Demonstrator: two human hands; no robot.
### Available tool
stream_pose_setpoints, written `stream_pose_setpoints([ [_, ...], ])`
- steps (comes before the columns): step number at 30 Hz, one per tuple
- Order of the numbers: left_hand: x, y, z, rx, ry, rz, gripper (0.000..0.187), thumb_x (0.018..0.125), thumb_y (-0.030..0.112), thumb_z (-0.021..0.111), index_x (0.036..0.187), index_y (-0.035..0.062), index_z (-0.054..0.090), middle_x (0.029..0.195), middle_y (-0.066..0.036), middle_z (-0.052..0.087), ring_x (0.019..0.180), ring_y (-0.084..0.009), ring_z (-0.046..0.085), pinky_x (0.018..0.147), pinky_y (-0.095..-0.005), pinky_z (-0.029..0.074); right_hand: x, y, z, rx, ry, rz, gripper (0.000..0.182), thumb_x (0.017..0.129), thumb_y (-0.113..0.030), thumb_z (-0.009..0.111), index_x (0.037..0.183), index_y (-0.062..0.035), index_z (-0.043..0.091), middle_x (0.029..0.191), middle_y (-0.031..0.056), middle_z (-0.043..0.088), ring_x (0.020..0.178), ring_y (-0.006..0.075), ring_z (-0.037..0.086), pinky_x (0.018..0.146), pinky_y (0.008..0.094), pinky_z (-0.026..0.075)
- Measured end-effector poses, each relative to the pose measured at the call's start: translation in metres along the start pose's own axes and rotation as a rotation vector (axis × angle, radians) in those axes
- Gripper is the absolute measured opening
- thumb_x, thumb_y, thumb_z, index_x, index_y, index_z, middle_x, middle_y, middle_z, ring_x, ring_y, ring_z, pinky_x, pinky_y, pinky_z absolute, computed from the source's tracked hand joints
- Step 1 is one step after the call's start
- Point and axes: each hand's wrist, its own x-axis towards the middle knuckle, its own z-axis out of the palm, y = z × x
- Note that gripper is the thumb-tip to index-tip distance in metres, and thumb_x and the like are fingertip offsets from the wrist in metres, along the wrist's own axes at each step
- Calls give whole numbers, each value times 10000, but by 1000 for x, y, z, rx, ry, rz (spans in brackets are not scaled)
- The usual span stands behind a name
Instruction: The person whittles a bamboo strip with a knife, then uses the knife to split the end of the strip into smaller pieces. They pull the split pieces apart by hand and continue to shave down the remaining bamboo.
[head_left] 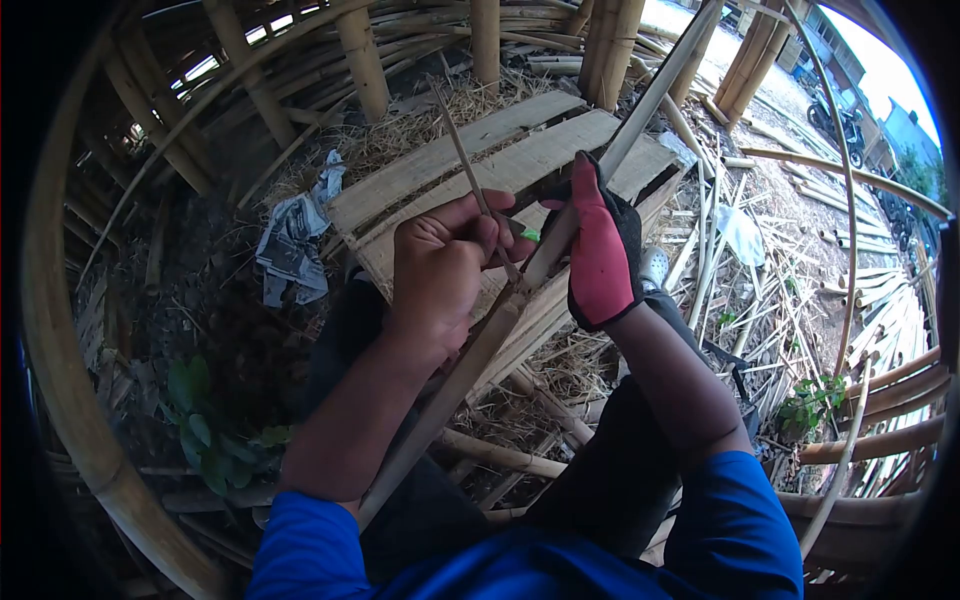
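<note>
My left hand (445,255), bare, is closed around a thin brown stick (459,145). The stick's upper part sticks up past my fingers, and its lower tip meets a bamboo pole (445,395) near a joint in it. That split pole slants from beside my left forearm up to the top right. My right hand (605,245), in a pink and black glove, grips the pole just above the joint, thumb pointing up along it. A small bright green patch (530,235) shows between the hands. Beneath them is a wooden slatted platform (440,160).
Upright bamboo posts (485,45) stand behind the platform. Crumpled printed paper (293,245) lies at the left, near a leafy plant (200,420). Bamboo strips and shavings (715,260) litter the ground at the right. A motorbike (840,125) is parked far back.
</note>
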Motion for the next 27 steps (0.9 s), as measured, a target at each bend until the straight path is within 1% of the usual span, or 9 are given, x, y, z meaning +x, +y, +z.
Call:
stream_pose_setpoints([
  [1,3,-3,-2,0,0,3,218,919,-66,492,1052,-6,654,771,-27,605,737,-164,660,755,-347,553,3,4,0,61,-39,36,636,940,-592,532,971,32,657,819,113,673,567,149,579,507,288,463],
  [3,9,-5,-5,4,-127,175,344,812,-195,392,987,-70,660,736,-60,591,669,-135,624,768,-327,582,7,15,-1,83,-56,17,662,942,-612,505,954,33,653,780,106,656,559,150,574,504,289,458],
  [10,8,1,-8,213,-324,341,326,828,-200,403,931,-42,669,713,-52,585,661,-135,613,658,-290,539,9,18,-6,16,-145,57,774,945,-684,398,940,50,647,688,94,605,530,157,560,498,282,434],
  [16,8,8,-11,544,-501,592,407,717,-238,389,911,-32,682,763,-98,657,657,-140,616,613,-279,521,12,24,-6,29,-212,140,754,961,-663,385,955,44,644,725,82,613,610,159,582,522,280,439],
  [19,7,11,-10,788,-593,758,393,651,-216,470,898,-4,691,810,-88,678,678,-168,625,639,-291,515,21,36,-7,-45,-264,89,730,976,-642,374,956,39,637,745,88,623,640,157,585,534,282,441],
  [21,10,10,-9,905,-724,997,339,631,-142,562,895,17,703,824,-62,677,711,-208,626,680,-313,515,18,30,-5,-115,-256,78,728,978,-640,369,953,37,635,741,89,620,630,154,575,541,283,438],
  [22,8,11,-8,905,-725,998,339,631,-142,562,895,17,703,824,-62,677,711,-208,626,680,-313,515,16,24,-4,-60,-256,149,721,979,-637,373,946,33,636,741,88,617,619,151,566,543,284,436],
  [24,2,13,-5,1206,-895,1058,244,665,-37,670,897,28,710,827,-56,678,726,-250,632,730,-323,516,15,22,-4,-5,-255,223,714,980,-635,377,940,29,637,741,86,614,607,148,558,545,286,434],
  [27,7,11,-12,1120,-875,1062,257,679,89,738,931,42,729,814,-57,674,850,-241,644,740,-315,516,21,28,-4,36,-225,197,708,970,-639,405,934,28,640,738,88,614,576,147,548,534,285,430],
])
